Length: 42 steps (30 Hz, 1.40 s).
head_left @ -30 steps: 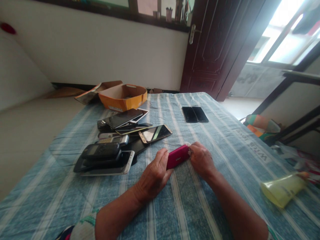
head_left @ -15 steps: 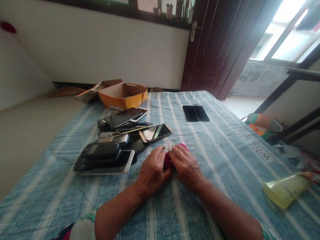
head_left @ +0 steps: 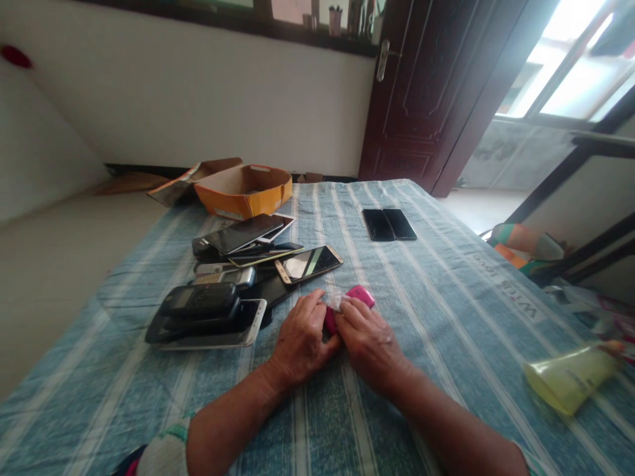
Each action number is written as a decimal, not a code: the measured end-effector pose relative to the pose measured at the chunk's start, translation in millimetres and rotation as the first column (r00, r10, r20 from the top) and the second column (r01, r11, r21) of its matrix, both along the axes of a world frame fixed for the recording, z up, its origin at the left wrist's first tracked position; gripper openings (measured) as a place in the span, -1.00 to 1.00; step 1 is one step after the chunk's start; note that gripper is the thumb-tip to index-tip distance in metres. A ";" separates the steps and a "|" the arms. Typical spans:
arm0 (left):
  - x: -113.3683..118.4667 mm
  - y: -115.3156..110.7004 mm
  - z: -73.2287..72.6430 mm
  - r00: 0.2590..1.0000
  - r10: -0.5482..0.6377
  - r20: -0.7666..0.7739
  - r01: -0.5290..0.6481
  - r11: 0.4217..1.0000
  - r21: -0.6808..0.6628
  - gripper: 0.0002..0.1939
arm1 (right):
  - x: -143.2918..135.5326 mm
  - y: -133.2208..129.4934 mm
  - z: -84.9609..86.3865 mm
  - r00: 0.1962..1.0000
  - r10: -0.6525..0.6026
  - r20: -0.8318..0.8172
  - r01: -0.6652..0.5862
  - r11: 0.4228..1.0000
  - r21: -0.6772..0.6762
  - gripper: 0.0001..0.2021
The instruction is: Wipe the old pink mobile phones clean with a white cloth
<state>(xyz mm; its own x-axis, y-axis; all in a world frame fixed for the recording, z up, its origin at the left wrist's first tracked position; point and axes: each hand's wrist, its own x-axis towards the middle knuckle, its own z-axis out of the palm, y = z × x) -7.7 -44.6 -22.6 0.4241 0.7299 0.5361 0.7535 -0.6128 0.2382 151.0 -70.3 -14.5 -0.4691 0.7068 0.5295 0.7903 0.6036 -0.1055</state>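
Note:
Near the middle of the table, a glossy pink mobile phone (head_left: 361, 295) lies between my two hands, its middle partly covered by fingers. My left hand (head_left: 300, 338) is closed around its near left end. With bent fingers, my right hand (head_left: 371, 338) presses a small white tissue (head_left: 338, 301) onto the phone's surface. Just left of my hands is a pile of used phones, among them a gold-framed phone (head_left: 308, 264), a black handset (head_left: 199, 301) and a white-edged smartphone (head_left: 255, 324).
Two black phones (head_left: 389, 225) lie side by side toward the far right. An open orange cardboard box (head_left: 243, 201) stands at the back left. A yellow tube (head_left: 570, 377) lies at the right edge of the striped tablecloth (head_left: 446, 311). Beyond is a dark red door (head_left: 421, 86).
My right hand has slid slightly down and toward me along the pink phone, so more of its far end shows. My left hand stays in place.

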 end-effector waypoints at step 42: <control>-1.3 -0.1 21.2 0.968 -0.180 0.174 0.194 0.979 -0.069 -0.84 | 38.4 23.3 13.5 0.873 -0.146 -0.465 0.111 0.988 -0.103 -0.62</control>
<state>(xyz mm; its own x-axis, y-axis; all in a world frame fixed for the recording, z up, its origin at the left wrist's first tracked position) -9.0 -44.7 -1.4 0.4677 0.6919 0.5500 0.5732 -0.7111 0.4072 189.4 -47.0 -1.0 -0.0797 0.7874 0.6112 0.7070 0.4769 -0.5222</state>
